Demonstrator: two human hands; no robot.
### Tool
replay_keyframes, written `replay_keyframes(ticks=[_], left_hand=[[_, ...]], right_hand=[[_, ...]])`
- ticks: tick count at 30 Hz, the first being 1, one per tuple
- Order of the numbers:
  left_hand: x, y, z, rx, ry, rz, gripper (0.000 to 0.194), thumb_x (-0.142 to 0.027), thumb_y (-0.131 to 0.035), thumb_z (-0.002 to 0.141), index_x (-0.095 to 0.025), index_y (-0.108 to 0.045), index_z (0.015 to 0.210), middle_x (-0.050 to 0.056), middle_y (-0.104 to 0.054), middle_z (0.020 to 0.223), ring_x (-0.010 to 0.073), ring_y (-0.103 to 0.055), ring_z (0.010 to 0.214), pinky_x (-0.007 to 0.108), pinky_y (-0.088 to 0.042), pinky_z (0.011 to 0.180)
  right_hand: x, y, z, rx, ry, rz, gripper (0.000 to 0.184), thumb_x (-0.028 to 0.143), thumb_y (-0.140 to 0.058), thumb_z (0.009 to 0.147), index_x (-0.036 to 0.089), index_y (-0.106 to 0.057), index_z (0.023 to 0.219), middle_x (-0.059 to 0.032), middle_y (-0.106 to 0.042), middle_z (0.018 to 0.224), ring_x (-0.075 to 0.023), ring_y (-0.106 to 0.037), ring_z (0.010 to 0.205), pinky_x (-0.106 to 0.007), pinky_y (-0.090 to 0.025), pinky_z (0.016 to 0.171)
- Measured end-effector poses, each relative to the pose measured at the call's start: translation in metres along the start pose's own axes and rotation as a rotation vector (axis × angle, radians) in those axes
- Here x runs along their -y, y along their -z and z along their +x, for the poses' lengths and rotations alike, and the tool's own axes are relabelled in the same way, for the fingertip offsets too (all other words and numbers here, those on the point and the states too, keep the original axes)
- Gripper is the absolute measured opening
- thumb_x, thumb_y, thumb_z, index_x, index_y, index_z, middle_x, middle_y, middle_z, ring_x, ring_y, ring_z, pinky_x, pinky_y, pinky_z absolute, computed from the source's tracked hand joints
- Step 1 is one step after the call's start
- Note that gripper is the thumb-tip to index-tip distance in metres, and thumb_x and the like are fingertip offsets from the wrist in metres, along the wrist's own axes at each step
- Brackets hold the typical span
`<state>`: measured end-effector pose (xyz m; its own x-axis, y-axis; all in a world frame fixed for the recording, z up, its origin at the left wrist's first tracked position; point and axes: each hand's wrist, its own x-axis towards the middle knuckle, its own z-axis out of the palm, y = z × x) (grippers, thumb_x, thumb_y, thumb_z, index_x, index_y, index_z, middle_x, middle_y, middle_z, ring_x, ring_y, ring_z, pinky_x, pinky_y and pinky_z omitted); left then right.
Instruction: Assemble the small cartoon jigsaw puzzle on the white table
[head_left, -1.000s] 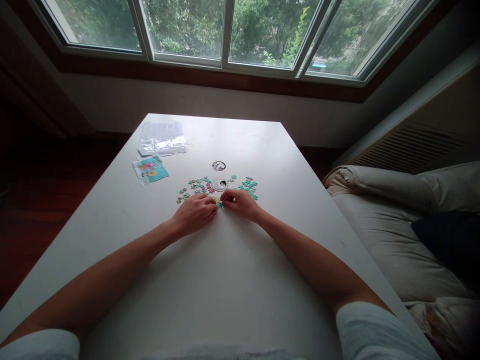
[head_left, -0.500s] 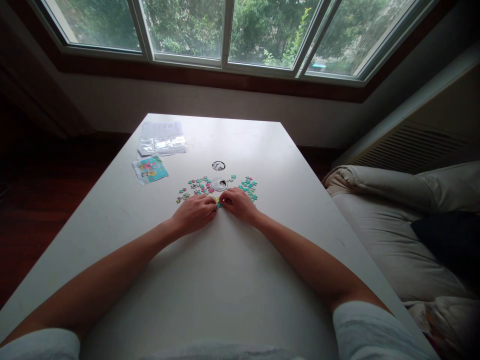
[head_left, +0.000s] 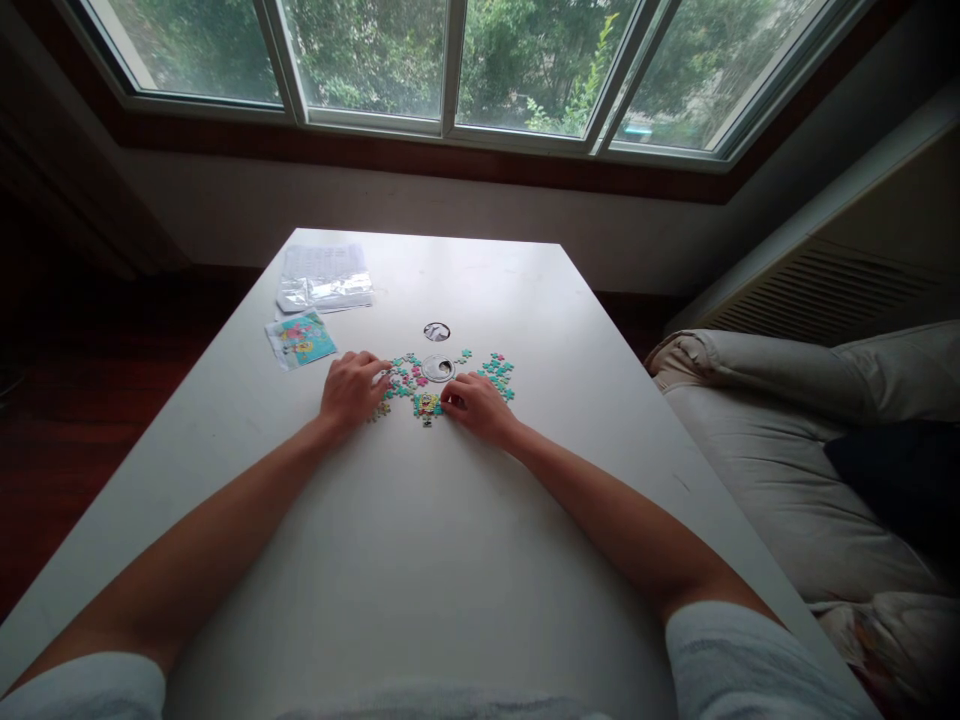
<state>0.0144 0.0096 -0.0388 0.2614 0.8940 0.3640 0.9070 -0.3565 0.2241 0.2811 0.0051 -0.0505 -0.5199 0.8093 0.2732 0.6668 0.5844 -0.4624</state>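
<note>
A small joined patch of jigsaw puzzle point(head_left: 427, 404), yellow and teal, lies on the white table. My right hand point(head_left: 484, 408) rests at its right edge, thumb and fingertips closed on that side. To the left, my left hand point(head_left: 352, 393) reaches over the loose jigsaw pieces point(head_left: 406, 376), its bent fingers slightly apart; the hand covers part of the pile. Whether a piece touches its fingertips is too small to make out. More teal pieces point(head_left: 496, 372) are scattered beyond my right hand.
A round silvery disc point(head_left: 438, 368) lies among the pieces, with a smaller dark-rimmed disc point(head_left: 437, 331) behind it. A colourful picture sheet point(head_left: 301, 340) and a clear plastic packet point(head_left: 326, 277) lie at the back left. A pale sofa point(head_left: 765, 450) stands right of the table point(head_left: 450, 560).
My left hand has moved left and away from the joined puzzle patch to the loose pieces, uncovering the patch. My right hand has stayed nearly still at the patch's edge.
</note>
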Motion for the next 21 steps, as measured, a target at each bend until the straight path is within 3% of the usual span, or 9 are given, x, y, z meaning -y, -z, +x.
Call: replay_keyframes(ticks=[4, 12, 16, 21], left_hand=[[0.0128, -0.0008, 0.003, 0.02, 0.039, 0.017, 0.028, -0.03, -0.055, 0.095, -0.029, -0.077, 0.112, 0.007, -0.071, 0.107, 0.0288, -0.058, 0.105, 0.045, -0.041, 0.095], [0.0063, 0.0, 0.002, 0.05, 0.058, 0.027, 0.021, -0.027, -0.058, 0.089, -0.026, -0.077, 0.098, 0.006, -0.071, 0.109, 0.0282, -0.057, 0.107, 0.044, -0.04, 0.098], [0.0053, 0.0006, 0.0023, 0.055, 0.065, 0.021, 0.024, -0.036, -0.056, 0.092, -0.025, -0.076, 0.098, 0.008, -0.07, 0.109, 0.0285, -0.057, 0.106, 0.044, -0.041, 0.096], [0.0066, 0.0017, 0.0026, 0.073, 0.083, 0.0, 0.025, -0.031, -0.054, 0.094, -0.026, -0.077, 0.102, 0.008, -0.07, 0.11, 0.0275, -0.057, 0.106, 0.043, -0.041, 0.097]], right_hand=[[0.0005, 0.0008, -0.0005, 0.007, -0.002, -0.006, 0.006, 0.019, -0.067, 0.089, 0.022, -0.07, 0.086, -0.0024, -0.066, 0.084, -0.0177, -0.052, 0.084, -0.03, -0.035, 0.081], [0.0019, 0.001, -0.0002, 0.006, -0.013, -0.005, 0.006, 0.019, -0.066, 0.089, 0.022, -0.07, 0.086, -0.0026, -0.065, 0.084, -0.018, -0.052, 0.085, -0.03, -0.034, 0.08], [0.002, 0.0012, -0.0003, 0.002, -0.006, -0.007, 0.006, 0.02, -0.066, 0.09, 0.022, -0.069, 0.086, -0.0023, -0.066, 0.085, -0.0181, -0.052, 0.084, -0.03, -0.034, 0.08], [0.0013, 0.0012, -0.0005, 0.01, -0.004, -0.015, 0.006, 0.02, -0.066, 0.09, 0.022, -0.07, 0.086, -0.0028, -0.066, 0.086, -0.0185, -0.052, 0.084, -0.03, -0.034, 0.081]])
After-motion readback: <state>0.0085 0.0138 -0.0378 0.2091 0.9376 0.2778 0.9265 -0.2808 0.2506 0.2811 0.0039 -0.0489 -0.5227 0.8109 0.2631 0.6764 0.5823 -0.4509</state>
